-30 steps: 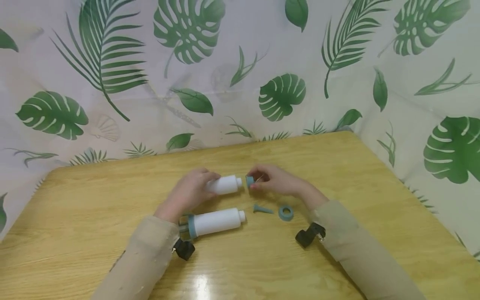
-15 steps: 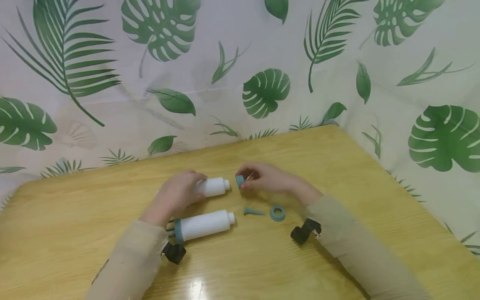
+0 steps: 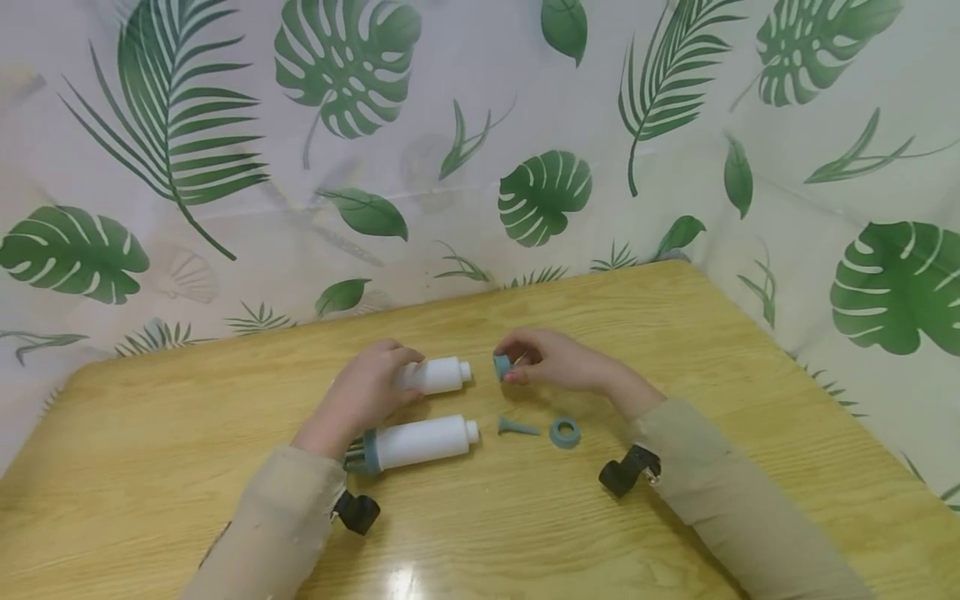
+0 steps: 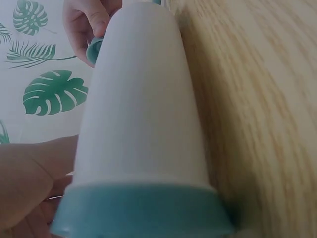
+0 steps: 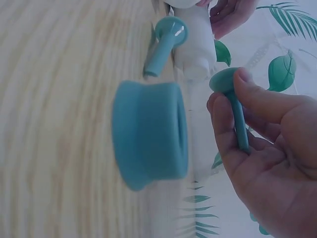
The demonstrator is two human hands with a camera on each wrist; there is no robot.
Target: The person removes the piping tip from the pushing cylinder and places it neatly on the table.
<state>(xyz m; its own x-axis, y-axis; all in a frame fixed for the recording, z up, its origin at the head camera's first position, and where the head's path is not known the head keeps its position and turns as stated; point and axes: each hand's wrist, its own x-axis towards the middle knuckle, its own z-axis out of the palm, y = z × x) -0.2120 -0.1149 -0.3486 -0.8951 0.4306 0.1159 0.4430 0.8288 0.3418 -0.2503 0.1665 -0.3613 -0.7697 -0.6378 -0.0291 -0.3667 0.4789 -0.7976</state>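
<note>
My left hand [image 3: 367, 387] grips a white plastic bottle-like cylinder [image 3: 442, 376] lying on its side, its narrow neck pointing right. Fingers cover its left part. Just right of that neck, my right hand [image 3: 562, 362] pinches a teal peg with a round flat head [image 5: 224, 80] between thumb and fingers. Its thin stem [image 5: 239, 121] runs back toward the palm. Nearer the front lies a second white cylinder [image 3: 423, 441] with a teal collar [image 3: 371, 452] and prongs at its left end. A similar loose teal peg [image 3: 517, 427] lies right of its neck, beside a teal ring [image 3: 565, 432].
The wooden table [image 3: 480, 533] bears all the parts. A leaf-patterned cloth [image 3: 450, 208] hangs behind its back edge and along the right side. Dark wrist cameras [image 3: 357, 512] sit at both sleeve cuffs.
The head view has shifted a little. My right hand has drawn slightly right with the peg, widening the gap to the neck. The left hand keeps its grip; the loose parts stay put.
</note>
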